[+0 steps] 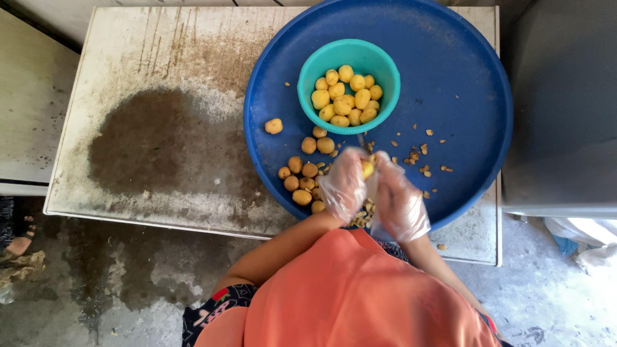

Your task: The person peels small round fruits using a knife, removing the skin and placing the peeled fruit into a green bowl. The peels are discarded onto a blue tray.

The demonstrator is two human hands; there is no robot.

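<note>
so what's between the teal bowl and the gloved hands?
Head view: bare blue round plastic tray, crossed only by a thin dark blade-like tip above the hands.

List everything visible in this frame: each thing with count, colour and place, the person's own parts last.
tray: one, blue, round, on the table
table: one, whitish, stained
bowl: one, teal, on the tray
peeled pieces: many, yellow, in the bowl
unpeeled pieces: about a dozen, brown, tray's left part
peel scraps: scattered, brown, on the tray
held piece: one, yellow, between both hands
left hand: clear glove
right hand: clear glove
</note>
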